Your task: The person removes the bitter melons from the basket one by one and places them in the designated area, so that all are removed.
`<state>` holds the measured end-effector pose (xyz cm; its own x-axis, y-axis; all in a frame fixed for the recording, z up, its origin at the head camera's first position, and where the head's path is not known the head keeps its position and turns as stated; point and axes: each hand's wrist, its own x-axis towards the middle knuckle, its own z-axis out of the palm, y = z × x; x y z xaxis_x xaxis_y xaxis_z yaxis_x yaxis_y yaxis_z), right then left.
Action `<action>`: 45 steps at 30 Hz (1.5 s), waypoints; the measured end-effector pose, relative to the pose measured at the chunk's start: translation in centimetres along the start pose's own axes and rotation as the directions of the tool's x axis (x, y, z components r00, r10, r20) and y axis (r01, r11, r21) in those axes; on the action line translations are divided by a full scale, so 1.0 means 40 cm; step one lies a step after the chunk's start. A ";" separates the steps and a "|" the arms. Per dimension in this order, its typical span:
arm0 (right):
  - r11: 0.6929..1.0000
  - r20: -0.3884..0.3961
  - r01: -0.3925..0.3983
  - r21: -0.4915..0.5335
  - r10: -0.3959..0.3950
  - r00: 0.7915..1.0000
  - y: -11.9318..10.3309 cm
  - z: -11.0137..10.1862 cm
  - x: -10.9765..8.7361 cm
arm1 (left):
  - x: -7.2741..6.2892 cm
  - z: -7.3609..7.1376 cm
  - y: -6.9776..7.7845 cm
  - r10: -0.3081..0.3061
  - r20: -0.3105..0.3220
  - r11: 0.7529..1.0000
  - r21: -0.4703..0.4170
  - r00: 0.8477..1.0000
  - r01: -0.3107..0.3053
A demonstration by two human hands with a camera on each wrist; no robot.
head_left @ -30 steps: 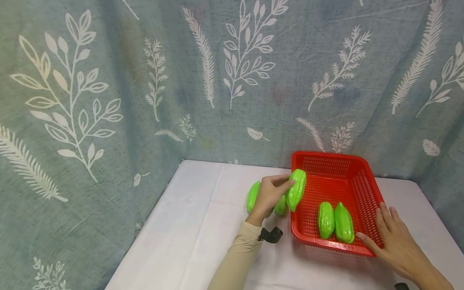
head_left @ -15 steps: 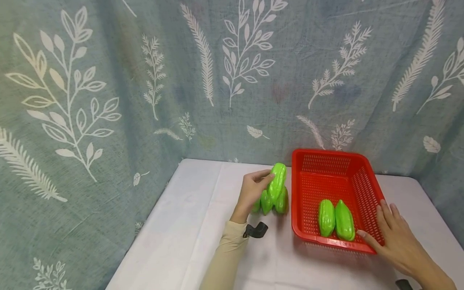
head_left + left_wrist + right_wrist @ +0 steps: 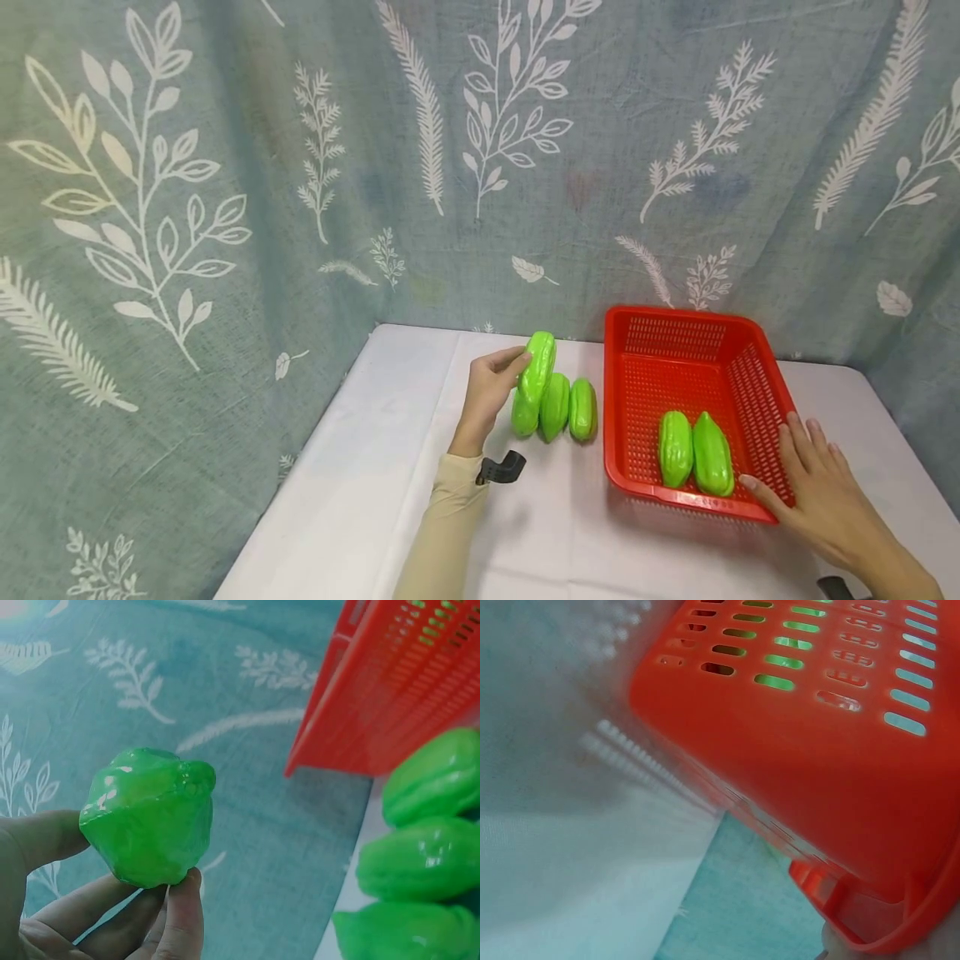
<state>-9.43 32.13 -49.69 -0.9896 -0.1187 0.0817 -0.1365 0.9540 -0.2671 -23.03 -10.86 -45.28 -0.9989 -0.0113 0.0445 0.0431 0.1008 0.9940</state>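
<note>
Pinched between the thumb and fingers of my left hand is a bright green, ridged star fruit, held upright. The left wrist view looks onto one end of this star fruit. Behind and below it, more green star fruits lie in a row on the table, the middle one beside a right one. My right hand rests with straight fingers on the right rim of the red plastic basket, thumb at the near corner. Two star fruits lie side by side inside it.
A white cloth covers the table. A patterned blue-green curtain hangs at its back and sides. In the right wrist view the slotted wall of the basket fills much of the frame.
My left hand has carried the star fruit leftward, from over the basket's left rim to over the left end of the row. My right hand stays at the basket.
</note>
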 end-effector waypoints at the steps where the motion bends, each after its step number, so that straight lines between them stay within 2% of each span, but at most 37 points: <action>1: 1.000 0.003 -0.003 0.004 0.003 1.000 0.001 0.000 0.000 | 0.003 -0.006 -0.003 -0.003 -0.007 1.000 0.000 1.000 0.003; 13: 0.999 0.054 -0.048 0.026 0.047 0.997 0.002 -0.003 0.007 | 0.022 -0.069 -0.035 -0.062 -0.090 0.998 0.011 0.994 0.064; 21: 0.999 0.046 -0.047 0.024 0.046 0.998 0.001 -0.002 0.006 | 0.029 -0.094 -0.075 -0.096 -0.141 0.993 0.052 0.985 0.104; 32: 0.998 0.044 -0.056 0.026 0.055 0.998 0.003 0.001 0.008 | 0.035 -0.104 -0.125 -0.106 -0.198 0.991 0.059 0.974 0.120; 38: 0.998 0.040 -0.053 0.029 0.052 0.998 0.003 0.002 0.006 | 0.039 -0.104 -0.153 -0.117 -0.207 0.991 0.045 0.971 0.128; 45: 0.997 0.063 -0.063 0.046 0.060 0.996 0.003 0.000 0.007 | 0.041 -0.100 -0.170 -0.149 -0.221 0.985 0.056 0.964 0.165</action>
<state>-9.73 32.22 -49.70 -0.9969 -0.0786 0.0053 -0.0762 0.9458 -0.3158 -24.89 -15.56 -51.56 -0.9657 -0.2457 -0.0833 -0.1236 0.1535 0.9804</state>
